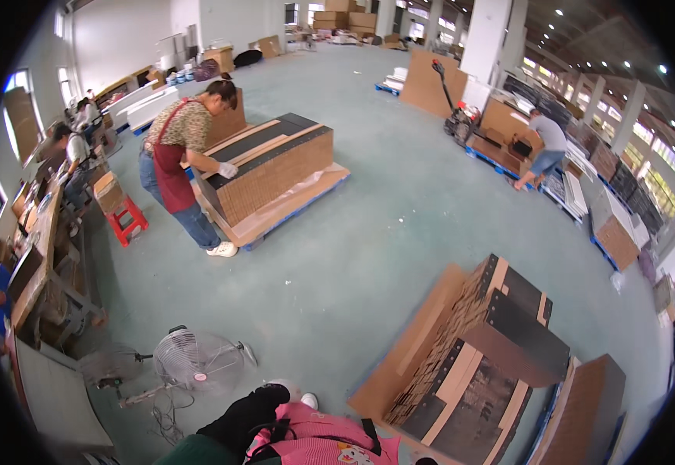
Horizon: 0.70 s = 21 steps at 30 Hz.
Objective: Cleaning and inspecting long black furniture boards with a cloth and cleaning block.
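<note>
Neither of my hands shows. At the lower edge my pink top (322,438) and something black (248,418), a sleeve or trouser leg, come into view. Closest to me on the right is a stack of dark panels (469,411) with tan strips between and on top of them. A dark box-shaped block of panels (523,333) lies across this stack. Brown cardboard (411,349) sticks out from under its left side. Farther right, another dark-topped stack (581,411) stands tilted in the view.
Two floor fans (198,363) with loose cables stand at lower left, near a long workbench (43,263). A person in a red apron (175,155) bends over a panel stack (291,163) on a pallet. Another person (546,143) stoops by a pallet jack (461,120). A red stool (127,221) holds a box.
</note>
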{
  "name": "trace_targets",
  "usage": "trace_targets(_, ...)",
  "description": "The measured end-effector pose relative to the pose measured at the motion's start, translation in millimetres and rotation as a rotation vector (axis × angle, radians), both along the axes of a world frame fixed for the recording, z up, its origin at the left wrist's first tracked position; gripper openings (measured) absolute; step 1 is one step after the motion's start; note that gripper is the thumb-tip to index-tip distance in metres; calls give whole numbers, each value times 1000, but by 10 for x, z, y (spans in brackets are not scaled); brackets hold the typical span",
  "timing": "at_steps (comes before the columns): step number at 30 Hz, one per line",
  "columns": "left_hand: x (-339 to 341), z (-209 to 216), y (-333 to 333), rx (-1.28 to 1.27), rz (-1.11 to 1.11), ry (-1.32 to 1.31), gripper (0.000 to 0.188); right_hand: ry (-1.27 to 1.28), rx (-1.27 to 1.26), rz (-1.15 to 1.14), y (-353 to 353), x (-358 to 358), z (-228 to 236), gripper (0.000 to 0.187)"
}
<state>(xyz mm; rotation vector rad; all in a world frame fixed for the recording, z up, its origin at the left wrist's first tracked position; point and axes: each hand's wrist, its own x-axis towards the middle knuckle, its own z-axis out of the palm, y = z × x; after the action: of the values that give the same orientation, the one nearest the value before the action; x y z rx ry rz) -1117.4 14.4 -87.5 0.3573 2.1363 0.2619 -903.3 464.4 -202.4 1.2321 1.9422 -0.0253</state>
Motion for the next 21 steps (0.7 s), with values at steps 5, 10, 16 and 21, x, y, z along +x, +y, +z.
trace_targets(5,-60,-312,-704,-116,-167,-42,47,380,-703,520,-437,-275,502,45)
trace_targets(10,-271,-160,-741,-154,-392,-100,44,260,-585,401,-1216,-533,967,50)
trace_targets(16,-492,-137,-397,-102,-325,-59,42,115,-629,508,-998,-461,899,54)
trace_targets(21,-520,16,-178,59,-220,-13,39,3,-723,512,-826,-446,623,51)
